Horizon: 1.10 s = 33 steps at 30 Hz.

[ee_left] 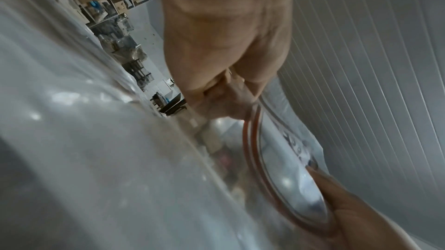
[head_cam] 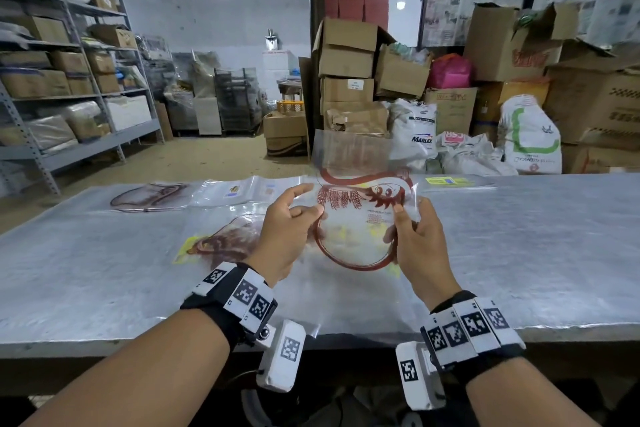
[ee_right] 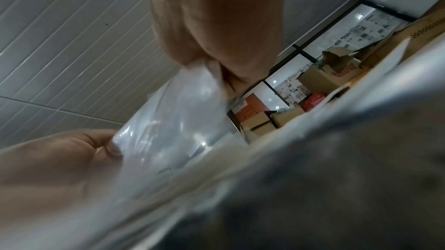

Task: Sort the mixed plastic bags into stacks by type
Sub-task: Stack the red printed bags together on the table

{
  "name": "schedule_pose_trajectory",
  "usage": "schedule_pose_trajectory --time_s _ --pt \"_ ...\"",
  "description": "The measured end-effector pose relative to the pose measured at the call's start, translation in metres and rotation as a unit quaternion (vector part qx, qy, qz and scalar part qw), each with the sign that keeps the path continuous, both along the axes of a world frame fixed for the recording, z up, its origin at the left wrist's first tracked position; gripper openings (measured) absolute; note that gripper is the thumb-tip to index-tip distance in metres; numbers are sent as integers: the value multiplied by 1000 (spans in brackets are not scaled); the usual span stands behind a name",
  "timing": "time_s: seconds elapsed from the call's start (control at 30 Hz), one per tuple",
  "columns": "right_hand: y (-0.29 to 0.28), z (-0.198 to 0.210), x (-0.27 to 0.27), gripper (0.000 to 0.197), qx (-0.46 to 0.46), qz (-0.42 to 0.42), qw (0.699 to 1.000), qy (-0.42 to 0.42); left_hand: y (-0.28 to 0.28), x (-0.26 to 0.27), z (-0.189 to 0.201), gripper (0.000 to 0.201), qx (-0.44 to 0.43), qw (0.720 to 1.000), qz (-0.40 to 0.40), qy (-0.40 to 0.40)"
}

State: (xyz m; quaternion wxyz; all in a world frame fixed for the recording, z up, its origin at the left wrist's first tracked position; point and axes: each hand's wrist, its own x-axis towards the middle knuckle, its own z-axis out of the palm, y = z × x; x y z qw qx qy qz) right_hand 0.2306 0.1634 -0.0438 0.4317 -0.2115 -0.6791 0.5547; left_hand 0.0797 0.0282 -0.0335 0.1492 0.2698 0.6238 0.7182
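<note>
A clear plastic bag with a red print (head_cam: 356, 211) is held up above the table between both hands. My left hand (head_cam: 294, 215) pinches its left edge, my right hand (head_cam: 405, 218) pinches its right edge. In the left wrist view the bag's red ring (ee_left: 253, 151) runs from my left hand (ee_left: 224, 101) down to the right hand's fingers (ee_left: 337, 197). The right wrist view shows the bag (ee_right: 173, 124) pinched by my right hand (ee_right: 216, 67). On the table lie a brown-printed bag (head_cam: 225, 243), another brown-printed bag (head_cam: 149, 198), small clear bags with labels (head_cam: 239, 191) and a bag with a yellow label (head_cam: 446, 181).
The grey table (head_cam: 519, 253) is covered with clear sheeting. Behind it stand stacked cardboard boxes (head_cam: 349, 73) and white sacks (head_cam: 530, 135). Metal shelving with boxes (head_cam: 62, 73) lines the left wall.
</note>
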Motion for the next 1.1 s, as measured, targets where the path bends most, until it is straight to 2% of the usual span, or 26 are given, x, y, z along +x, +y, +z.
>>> schedule_pose_trajectory --time_s 0.1,0.2,0.3,0.4,0.5,0.6,0.67,0.8,0.87,0.93,1.1 --pt "3 -6 1 4 -2 4 1000 -14 -6 -6 0 39 -61 998 -8 6" --pt "4 -14 2 6 -15 9 999 -37 -15 -15 2 35 -120 992 -26 -3" --pt "3 -25 4 10 -23 4 997 -75 -28 -29 6 28 -142 990 -11 -20" --pt "4 -37 3 13 -26 -5 995 -91 -47 -48 17 16 -199 979 30 40" --pt "8 -43 -1 13 -15 -20 994 -104 -67 -70 23 12 -261 958 44 114" --pt "9 -48 -4 10 11 -27 994 -109 -83 -93 19 14 -375 894 65 238" --pt "8 -51 -5 9 31 -37 992 -114 -91 -105 14 20 -452 844 55 283" --pt "3 -52 0 7 62 -45 989 -124 -93 -110 9 36 -582 726 -27 365" --pt "3 -50 1 9 65 -47 989 -126 -88 -105 7 40 -615 687 -71 381" --pt "3 -50 1 9 58 -47 989 -129 -86 -103 4 44 -612 687 -90 382" --pt "2 -49 3 10 61 -49 989 -128 -89 -112 11 48 -568 727 -110 370"
